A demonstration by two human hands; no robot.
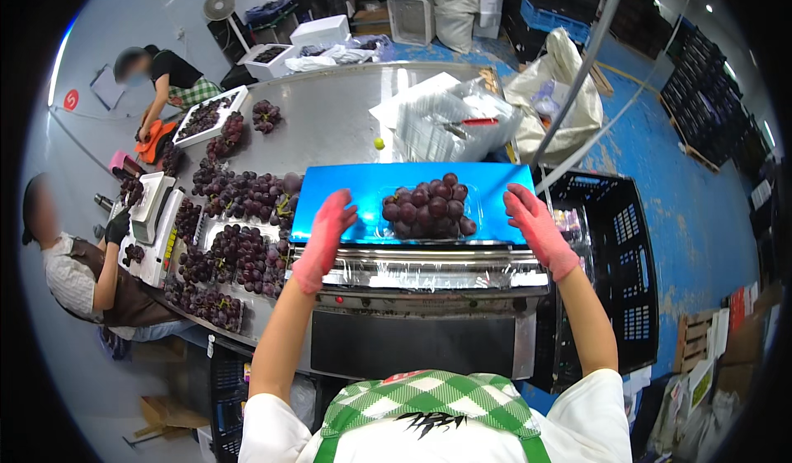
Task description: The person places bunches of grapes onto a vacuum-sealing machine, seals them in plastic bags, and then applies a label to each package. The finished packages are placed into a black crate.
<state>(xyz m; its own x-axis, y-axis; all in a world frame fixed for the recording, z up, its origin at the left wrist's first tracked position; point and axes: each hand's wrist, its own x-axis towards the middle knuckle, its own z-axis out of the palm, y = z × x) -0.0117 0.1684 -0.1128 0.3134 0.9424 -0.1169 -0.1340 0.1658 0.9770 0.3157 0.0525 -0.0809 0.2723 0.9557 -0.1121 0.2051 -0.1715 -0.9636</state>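
A bunch of dark red grapes (pixel 430 208) lies in a clear plastic tray (pixel 473 200) on the bright blue top (pixel 346 178) of a wrapping machine. My left hand (pixel 329 234), in a pink glove, is raised at the blue top's left side with its fingers apart and nothing in it. On the right side, my right hand (pixel 539 229), gloved alike, also has its fingers apart and is empty. Neither hand touches the grapes. Clear film (pixel 427 271) stretches over the metal rollers between my forearms, above a dark front plate (pixel 413 345).
Many grape bunches (pixel 241 255) cover the steel table (pixel 322 116) at left. Beyond the machine lie stacked clear trays (pixel 439 122) with red-handled scissors (pixel 479 122). A black plastic crate (pixel 643 271) stands at right. Two people work at left, one beside a scale (pixel 151 206).
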